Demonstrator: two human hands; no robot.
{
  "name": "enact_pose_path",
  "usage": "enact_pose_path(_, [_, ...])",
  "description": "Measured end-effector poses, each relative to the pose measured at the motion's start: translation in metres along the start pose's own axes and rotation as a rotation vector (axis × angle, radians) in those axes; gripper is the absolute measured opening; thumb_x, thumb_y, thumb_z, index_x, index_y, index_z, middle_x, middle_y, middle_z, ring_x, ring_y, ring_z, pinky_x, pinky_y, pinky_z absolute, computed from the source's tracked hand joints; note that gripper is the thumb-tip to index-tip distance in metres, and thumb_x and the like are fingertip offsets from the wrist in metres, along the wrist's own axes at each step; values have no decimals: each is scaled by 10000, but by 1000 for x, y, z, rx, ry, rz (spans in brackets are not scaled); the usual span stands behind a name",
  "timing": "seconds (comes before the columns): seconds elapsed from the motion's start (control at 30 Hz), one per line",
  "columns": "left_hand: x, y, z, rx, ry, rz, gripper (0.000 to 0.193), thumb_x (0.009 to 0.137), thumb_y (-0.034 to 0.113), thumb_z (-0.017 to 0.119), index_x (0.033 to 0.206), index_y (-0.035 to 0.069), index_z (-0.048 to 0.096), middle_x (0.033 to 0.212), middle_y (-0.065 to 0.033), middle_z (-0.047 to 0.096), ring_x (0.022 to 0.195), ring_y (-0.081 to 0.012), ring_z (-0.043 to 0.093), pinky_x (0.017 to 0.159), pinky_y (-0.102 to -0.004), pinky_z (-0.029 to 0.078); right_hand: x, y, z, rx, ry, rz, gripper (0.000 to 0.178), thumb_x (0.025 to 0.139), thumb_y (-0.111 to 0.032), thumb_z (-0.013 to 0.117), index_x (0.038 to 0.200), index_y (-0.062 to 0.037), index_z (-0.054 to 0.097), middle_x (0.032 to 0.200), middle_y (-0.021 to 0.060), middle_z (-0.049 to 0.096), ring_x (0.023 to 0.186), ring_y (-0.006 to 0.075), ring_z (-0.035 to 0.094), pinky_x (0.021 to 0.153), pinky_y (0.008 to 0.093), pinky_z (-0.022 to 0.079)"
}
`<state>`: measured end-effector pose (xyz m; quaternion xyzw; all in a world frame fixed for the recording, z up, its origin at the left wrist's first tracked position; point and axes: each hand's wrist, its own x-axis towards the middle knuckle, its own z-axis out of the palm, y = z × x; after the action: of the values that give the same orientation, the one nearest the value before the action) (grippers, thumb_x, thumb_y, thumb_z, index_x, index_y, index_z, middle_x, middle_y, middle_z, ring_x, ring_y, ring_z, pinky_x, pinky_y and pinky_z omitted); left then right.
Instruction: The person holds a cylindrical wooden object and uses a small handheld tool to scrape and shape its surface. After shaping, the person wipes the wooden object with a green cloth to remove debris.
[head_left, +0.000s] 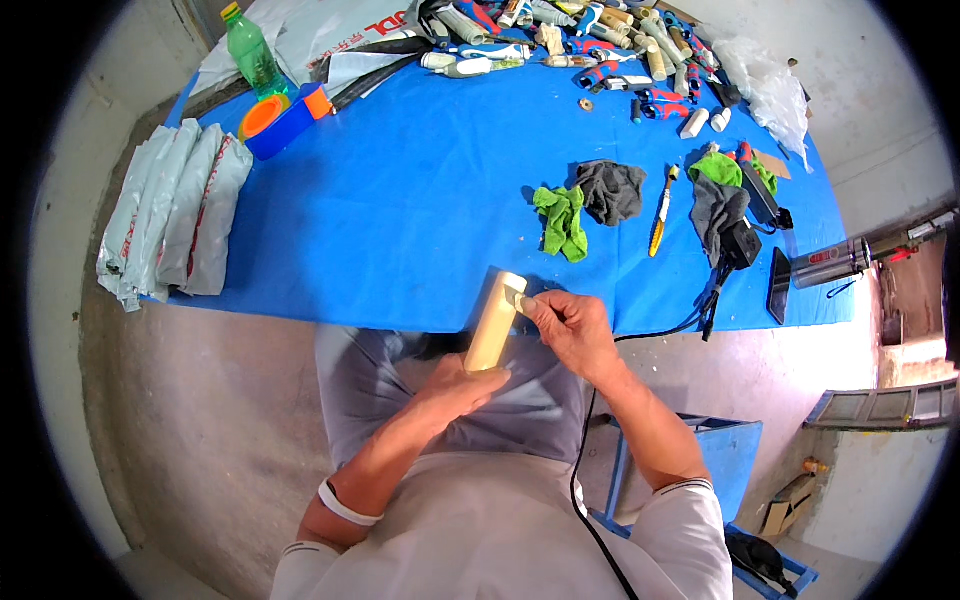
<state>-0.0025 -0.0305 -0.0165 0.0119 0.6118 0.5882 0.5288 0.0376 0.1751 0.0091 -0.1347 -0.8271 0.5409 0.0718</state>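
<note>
A cream-coloured, tube-like casing [491, 328] stands tilted over my lap at the table's near edge. My left hand [458, 388] is wrapped round its lower end. At its upper right side my right hand [576, 332] is closed in a pinch, thumb and forefinger against a small dark patch near the top. What lies between those fingertips is too small to make out. On the table beyond are a green cloth [562, 222], a dark grey cloth [611, 191] and a toothbrush [662, 212] with a yellow-and-white handle.
Grey plastic packets [178, 210] lie at the left. Behind them are a blue tape dispenser [283, 135] and a green bottle [252, 55]. Handheld tool casings [600, 45] heap along the far edge. Right: a black adapter [741, 245], a phone [779, 285], a metal cup [832, 262].
</note>
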Motion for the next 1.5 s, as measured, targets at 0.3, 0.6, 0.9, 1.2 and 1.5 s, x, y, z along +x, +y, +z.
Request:
enact_pose_path(0.3, [-1, 2, 2, -1, 11, -7, 257, 873, 238, 730, 806, 76, 543, 634, 32, 476, 508, -46, 413, 420, -235, 277, 7, 2, -5, 62, -19, 96, 267, 974, -211, 652, 857, 27, 683, 591, 30, 479, 575, 81, 431, 506, 304, 400])
enact_pose_path(0.6, [1, -2, 1, -15, 8, -16, 252, 874, 238, 729, 820, 76, 543, 637, 36, 470, 509, -42, 406, 417, -236, 268, -3, 1, 3, -8, -51, 32, 265, 956, -237, 672, 880, 16, 693, 601, 74, 478, 593, 70, 418, 503, 307, 400])
enact_pose_path(0.9, [1, -2, 2, -29, 0, 5, 250, 879, 238, 726, 827, 73, 546, 621, 33, 467, 499, -44, 397, 416, -237, 263, 5, 6, 1, -36, -18, -16, 265, 952, -248, 673, 883, 7, 701, 634, 139, 571, 560, 147, 511, 534, 349, 440])
enact_pose_path(1.2, [0, -2, 0, 9, 13, -6, 256, 876, 242, 723, 809, 78, 539, 627, 36, 468, 510, -42, 401, 418, -238, 266, 12, 5, 1, 36, -39, 14, 279, 991, -207, 651, 852, 32, 685, 600, -38, 504, 565, 42, 421, 486, 251, 371])
enact_pose_path(1.5, [-1, -1, -2, 4, -3, 10, 273, 879, 256, 726, 772, 86, 541, 623, 30, 480, 495, -42, 396, 418, -239, 268, 8, 3, 3, -20, -73, -10, 263, 981, -207, 653, 853, 19, 689, 615, 23, 529, 569, 72, 465, 503, 279, 394])
